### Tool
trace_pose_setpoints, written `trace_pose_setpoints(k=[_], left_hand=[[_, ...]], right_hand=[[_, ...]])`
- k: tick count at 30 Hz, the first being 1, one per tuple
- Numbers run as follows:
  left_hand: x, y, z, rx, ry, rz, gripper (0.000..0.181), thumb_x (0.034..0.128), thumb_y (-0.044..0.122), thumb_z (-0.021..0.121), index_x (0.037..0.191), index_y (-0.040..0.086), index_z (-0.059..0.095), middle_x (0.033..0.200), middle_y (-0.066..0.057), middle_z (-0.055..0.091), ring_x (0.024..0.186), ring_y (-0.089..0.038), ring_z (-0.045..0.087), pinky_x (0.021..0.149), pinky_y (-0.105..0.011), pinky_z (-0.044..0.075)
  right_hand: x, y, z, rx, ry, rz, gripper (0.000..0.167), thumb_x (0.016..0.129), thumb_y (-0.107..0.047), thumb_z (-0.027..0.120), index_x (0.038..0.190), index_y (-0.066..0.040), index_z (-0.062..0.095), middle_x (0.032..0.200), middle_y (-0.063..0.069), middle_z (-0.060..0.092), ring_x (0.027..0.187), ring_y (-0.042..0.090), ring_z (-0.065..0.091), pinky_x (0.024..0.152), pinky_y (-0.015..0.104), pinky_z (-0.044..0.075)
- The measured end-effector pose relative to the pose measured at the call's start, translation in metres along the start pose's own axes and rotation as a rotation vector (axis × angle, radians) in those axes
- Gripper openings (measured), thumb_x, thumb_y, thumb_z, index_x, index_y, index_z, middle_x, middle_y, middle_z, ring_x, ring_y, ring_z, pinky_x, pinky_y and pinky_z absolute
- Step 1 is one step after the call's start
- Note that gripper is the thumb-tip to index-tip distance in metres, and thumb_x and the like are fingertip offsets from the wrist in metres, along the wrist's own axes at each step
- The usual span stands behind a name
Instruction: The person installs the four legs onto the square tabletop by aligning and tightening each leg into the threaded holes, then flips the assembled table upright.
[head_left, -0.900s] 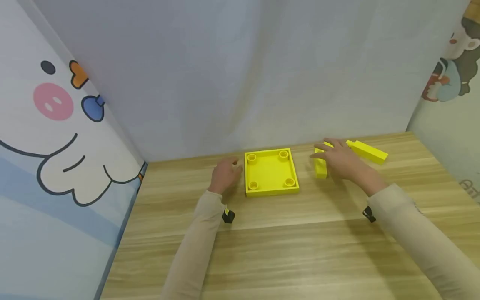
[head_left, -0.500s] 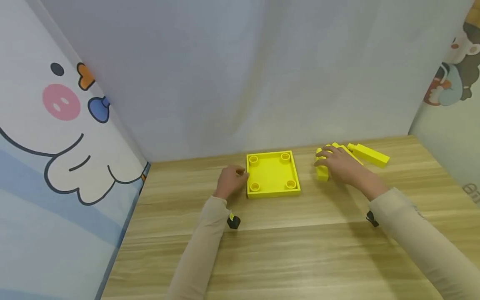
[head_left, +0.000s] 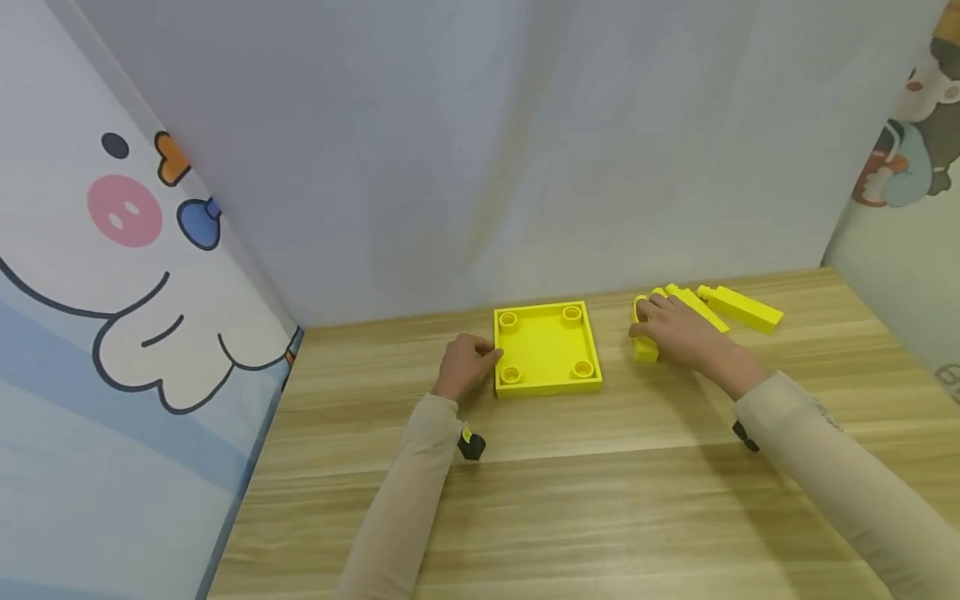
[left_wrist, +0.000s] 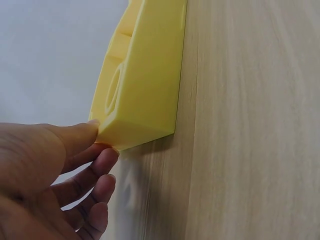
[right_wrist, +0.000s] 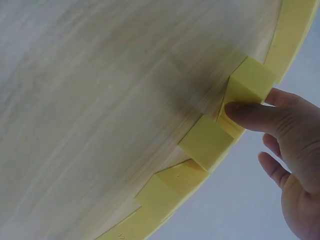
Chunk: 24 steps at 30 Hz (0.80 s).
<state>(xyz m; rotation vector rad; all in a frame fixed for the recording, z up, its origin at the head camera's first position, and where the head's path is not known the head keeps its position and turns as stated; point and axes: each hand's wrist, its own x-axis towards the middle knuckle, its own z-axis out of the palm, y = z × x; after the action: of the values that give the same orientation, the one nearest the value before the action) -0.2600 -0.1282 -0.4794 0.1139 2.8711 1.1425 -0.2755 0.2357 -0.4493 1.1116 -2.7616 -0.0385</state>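
Note:
My left hand (head_left: 463,365) pinches the left edge of a yellow square panel (head_left: 540,348), which has a raised rim and a round socket in each corner. In the left wrist view, the thumb rests on the rim of the panel (left_wrist: 150,75), with the index finger at its side and the other fingers loosely curled. To the right of the panel, my right hand (head_left: 678,335) grips a square-sided yellow leg (head_left: 646,351) lying on the table. Its thumb presses on that leg (right_wrist: 250,82) in the right wrist view. The hand partly hides the legs behind it.
Several similar yellow legs lie beside the right hand, among them one leg (head_left: 742,308) at the far right. A pale wall (head_left: 375,208) rises behind the wooden table (head_left: 570,517). Small black devices (head_left: 471,445) sit at both wrists.
My left hand has moved right onto the panel's edge. The right hand's fingers have closed around the leftmost leg, uncovering more of the legs behind. The head view has shifted slightly.

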Motion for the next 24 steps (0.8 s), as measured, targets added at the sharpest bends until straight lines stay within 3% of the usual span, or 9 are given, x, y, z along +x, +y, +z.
trace_pose_setpoints(k=[8,13,19,24], left_hand=[[-0.002,0.003,-0.002,0.003,-0.016,-0.011,0.022,0.0995,0.023,0.066,0.097,0.005,0.08,0.102,-0.012,0.079,0.087,-0.022,0.065,0.084,-0.04,0.055],[0.0,0.003,-0.001,0.004,-0.024,-0.014,0.023,0.1003,0.022,0.065,0.101,0.005,0.08,0.107,-0.013,0.078,0.096,-0.026,0.07,0.089,-0.042,0.056],[0.0,0.002,-0.001,-0.013,-0.027,-0.01,0.024,0.1001,0.022,0.066,0.107,0.003,0.079,0.111,-0.015,0.077,0.106,-0.031,0.071,0.095,-0.045,0.056],[-0.002,0.002,-0.002,-0.005,-0.016,0.022,0.023,0.0992,0.02,0.066,0.105,0.004,0.08,0.106,-0.014,0.078,0.1,-0.028,0.072,0.089,-0.042,0.058]], right_hand=[[0.002,0.001,-0.002,-0.075,-0.022,-0.025,0.024,0.091,0.008,0.067,0.102,-0.013,0.076,0.092,0.007,0.054,0.086,0.026,0.048,0.077,0.04,0.042],[0.003,0.007,-0.001,-0.143,0.02,-0.061,0.023,0.089,0.008,0.069,0.1,-0.012,0.073,0.091,0.007,0.055,0.086,0.028,0.051,0.078,0.041,0.044],[0.003,0.01,-0.006,-0.108,0.083,-0.054,0.028,0.084,0.004,0.077,0.109,-0.008,0.072,0.102,0.012,0.061,0.099,0.033,0.057,0.087,0.047,0.05],[0.005,0.011,-0.013,-0.065,0.145,-0.02,0.037,0.083,-0.005,0.083,0.118,-0.003,0.071,0.106,0.015,0.064,0.1,0.034,0.06,0.087,0.047,0.052]])
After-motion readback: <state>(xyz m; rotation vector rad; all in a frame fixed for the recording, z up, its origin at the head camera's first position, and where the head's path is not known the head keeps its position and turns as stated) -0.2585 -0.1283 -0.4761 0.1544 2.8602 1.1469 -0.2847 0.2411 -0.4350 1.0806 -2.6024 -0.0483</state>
